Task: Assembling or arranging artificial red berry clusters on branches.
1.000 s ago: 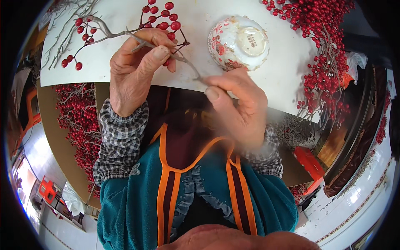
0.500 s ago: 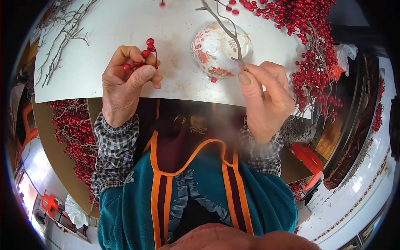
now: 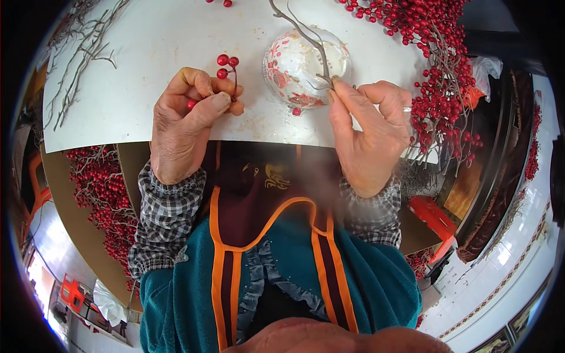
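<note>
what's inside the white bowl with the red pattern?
The bowl shows a pale interior, nothing clearly inside. A bare grey twig, pinched by the right hand, crosses above it, covering part of the inside.

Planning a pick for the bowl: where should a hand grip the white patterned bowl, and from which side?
Grip the white patterned bowl at its rim, from the far left side. The near right rim is blocked by the right hand and the bare twig it pinches across the bowl. The left hand with its berry sprig is beside it, so likely approach from above.
</note>
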Motion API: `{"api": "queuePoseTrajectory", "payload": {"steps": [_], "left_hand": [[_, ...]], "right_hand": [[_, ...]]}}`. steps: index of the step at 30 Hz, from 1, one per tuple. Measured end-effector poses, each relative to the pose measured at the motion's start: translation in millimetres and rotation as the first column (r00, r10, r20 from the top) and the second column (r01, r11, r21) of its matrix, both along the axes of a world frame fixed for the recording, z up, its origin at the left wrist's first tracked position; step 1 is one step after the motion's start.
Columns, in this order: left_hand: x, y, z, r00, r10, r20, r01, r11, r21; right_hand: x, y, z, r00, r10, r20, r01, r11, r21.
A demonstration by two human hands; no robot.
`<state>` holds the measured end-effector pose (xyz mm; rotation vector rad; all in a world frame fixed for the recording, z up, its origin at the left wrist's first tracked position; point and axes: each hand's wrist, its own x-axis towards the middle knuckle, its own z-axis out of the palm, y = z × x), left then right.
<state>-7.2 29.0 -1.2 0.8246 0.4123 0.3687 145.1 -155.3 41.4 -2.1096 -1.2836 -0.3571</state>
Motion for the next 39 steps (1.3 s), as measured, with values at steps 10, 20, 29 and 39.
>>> {"api": "queuePoseTrajectory", "payload": {"steps": [10,20,29,39], "left_hand": [[16,-15,-1,0.992,0.123,0.007,-0.123,0.987,0.104],[18,-16,-4,0.993,0.114,0.031,-0.116,0.989,0.091],[19,-18,-6,0.996,0.09,0.028,-0.091,0.995,0.028],[15,-21,-4,0.995,0.092,0.027,-0.09,0.994,-0.067]], "right_hand": [[-2,2,5,0.998,0.019,0.062,-0.013,0.996,-0.092],[-1,1,2,0.997,-0.005,0.073,0.011,0.997,-0.076],[-7,-1,2,0.998,-0.068,0.002,0.068,0.998,0.019],[-38,28,-18,0.965,0.102,-0.243,-0.058,0.982,0.181]]}}
